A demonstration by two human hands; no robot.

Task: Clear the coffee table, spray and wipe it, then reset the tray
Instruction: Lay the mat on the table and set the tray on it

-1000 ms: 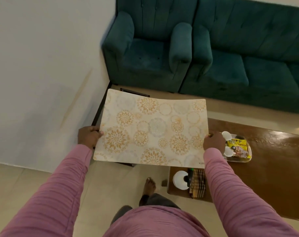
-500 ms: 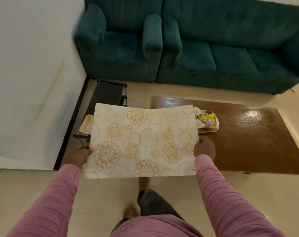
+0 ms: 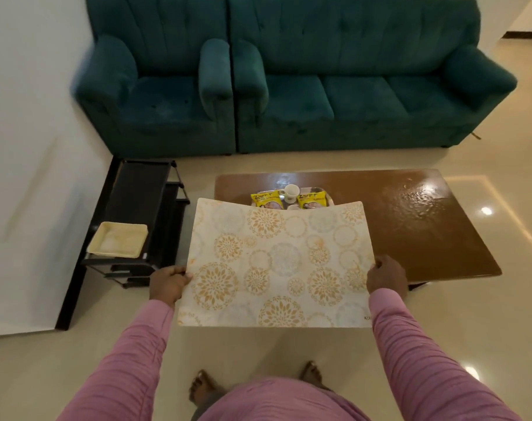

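We face a teal sofa and a matching armchair along the far wall, with the brown coffee table on the pale floor in front of them, its top glossy with reflected light. Left of the table stands a black rack with a cream tray lying on its near end. We hold a patterned mat in the air, its far edge over the near left part of the table and sagging in the middle, gold and grey rosettes facing up. Our left hand is clamped on the mat's left edge and our right hand on its right edge, both near the front corners. At the mat's front right corner we read dark letters that start "KU"; the rest is hidden by our sleeve. Beyond the mat's far edge, on the table, a clear tray carries two yellow packets headed "ZOFF" and a white cup between them.
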